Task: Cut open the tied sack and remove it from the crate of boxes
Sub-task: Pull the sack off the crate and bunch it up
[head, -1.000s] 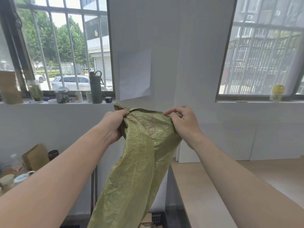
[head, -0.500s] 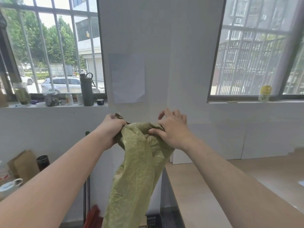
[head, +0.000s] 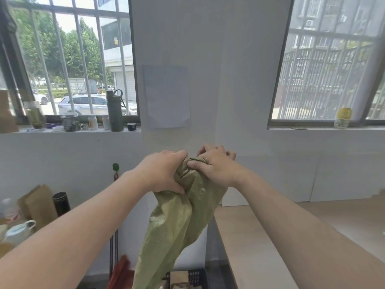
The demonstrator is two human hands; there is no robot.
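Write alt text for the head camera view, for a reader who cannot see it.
The left hand and right hand grip the bunched top of a shiny olive-green woven sack, held up before a white wall between two barred windows. It hangs down toward a black plastic crate at the picture's bottom edge.

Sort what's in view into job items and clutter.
Job: green woven sack, gripped by left hand and right hand; black crate; cardboard boxes.
Clutter: dark green flask; yellow-lidded jar; paper sheet on wall; white mug.
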